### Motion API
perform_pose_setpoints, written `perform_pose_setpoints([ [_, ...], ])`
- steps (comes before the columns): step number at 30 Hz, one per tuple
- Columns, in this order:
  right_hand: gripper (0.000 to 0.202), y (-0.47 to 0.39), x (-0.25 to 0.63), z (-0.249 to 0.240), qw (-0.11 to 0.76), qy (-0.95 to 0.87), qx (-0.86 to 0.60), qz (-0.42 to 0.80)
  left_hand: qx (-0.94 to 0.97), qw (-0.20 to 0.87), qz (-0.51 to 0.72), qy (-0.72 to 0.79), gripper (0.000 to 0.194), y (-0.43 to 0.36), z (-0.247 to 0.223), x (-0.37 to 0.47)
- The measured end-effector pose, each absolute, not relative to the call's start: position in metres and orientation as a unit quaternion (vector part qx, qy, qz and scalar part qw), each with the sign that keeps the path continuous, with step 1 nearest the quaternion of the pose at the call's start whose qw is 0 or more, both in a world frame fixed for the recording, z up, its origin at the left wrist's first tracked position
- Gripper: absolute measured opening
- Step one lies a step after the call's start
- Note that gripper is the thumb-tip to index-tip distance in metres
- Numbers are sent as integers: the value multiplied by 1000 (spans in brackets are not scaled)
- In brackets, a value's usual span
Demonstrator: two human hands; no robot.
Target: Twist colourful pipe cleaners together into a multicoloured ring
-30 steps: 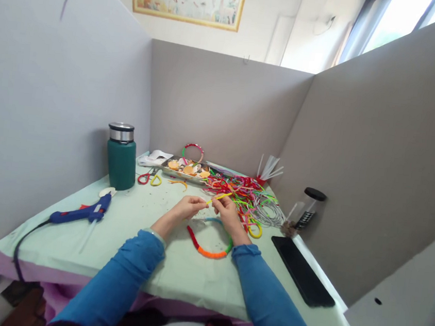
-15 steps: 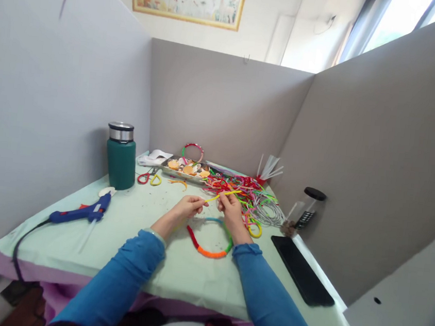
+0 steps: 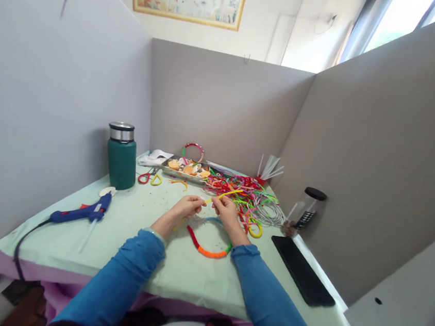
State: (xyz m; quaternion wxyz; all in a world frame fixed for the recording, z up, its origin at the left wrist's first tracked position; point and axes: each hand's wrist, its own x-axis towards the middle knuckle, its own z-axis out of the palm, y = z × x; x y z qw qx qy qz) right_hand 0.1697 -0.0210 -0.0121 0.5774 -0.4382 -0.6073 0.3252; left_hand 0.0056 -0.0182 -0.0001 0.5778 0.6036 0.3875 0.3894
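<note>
Between my hands runs a yellow pipe cleaner [image 3: 233, 193], held above the table. My left hand [image 3: 190, 206] pinches it, and a short yellow end shows below that hand. My right hand [image 3: 226, 210] grips it a little further along, the free end sticking out up and to the right. On the table beneath lies a headband [image 3: 211, 254] wrapped in red, orange, green and blue bands; my right hand and wrist hide part of its right side.
At the back, a metal tray [image 3: 185, 176] of shells adjoins a heap of colored pipe cleaners [image 3: 244, 186]. Red and yellow scissors [image 3: 155, 180], a green bottle [image 3: 120, 163] and a corded blue glue gun [image 3: 80, 215] lie left. A black phone [image 3: 302, 271] and clear jar [image 3: 305, 211] are right.
My right hand has shifted slightly left along the yellow pipe cleaner, closer to my left hand. The left hand has hardly moved, and the headband lies where it was.
</note>
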Motion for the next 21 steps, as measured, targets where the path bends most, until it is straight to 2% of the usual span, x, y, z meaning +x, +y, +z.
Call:
perform_pose_setpoints([
  [8,28,-22,165,-14,548,-636,-415,349,645,466,435,422,31,-18,0,10],
  [17,27,-22,164,-16,574,-625,-429,310,677,450,391,431,24,-7,-11,11],
  [21,25,-32,161,-7,554,-657,-388,333,664,438,403,452,22,-8,-9,11],
])
